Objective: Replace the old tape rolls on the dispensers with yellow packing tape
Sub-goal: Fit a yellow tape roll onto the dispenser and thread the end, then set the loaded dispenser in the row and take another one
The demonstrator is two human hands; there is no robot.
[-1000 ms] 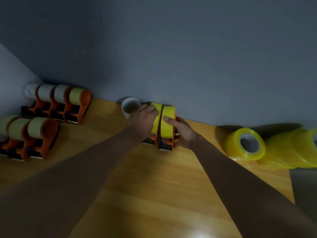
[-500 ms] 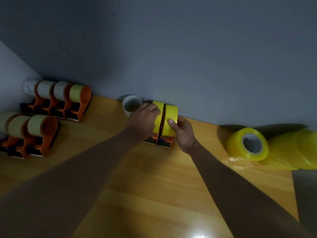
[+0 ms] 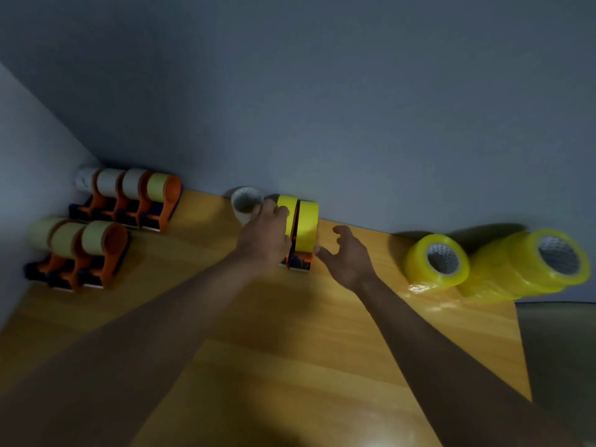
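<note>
Two dispensers loaded with yellow tape stand against the wall. The left hand curls over the nearer one; the right hand hovers spread and empty beside them. A careless nudge could topple them, or roll the empty core just past the left fingers.

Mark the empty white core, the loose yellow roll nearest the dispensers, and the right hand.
empty white core point(image 3: 246, 204), head view, inner wall.
loose yellow roll point(image 3: 416, 264), head view, outer tape surface.
right hand point(image 3: 350, 261), head view, back of hand.
</note>
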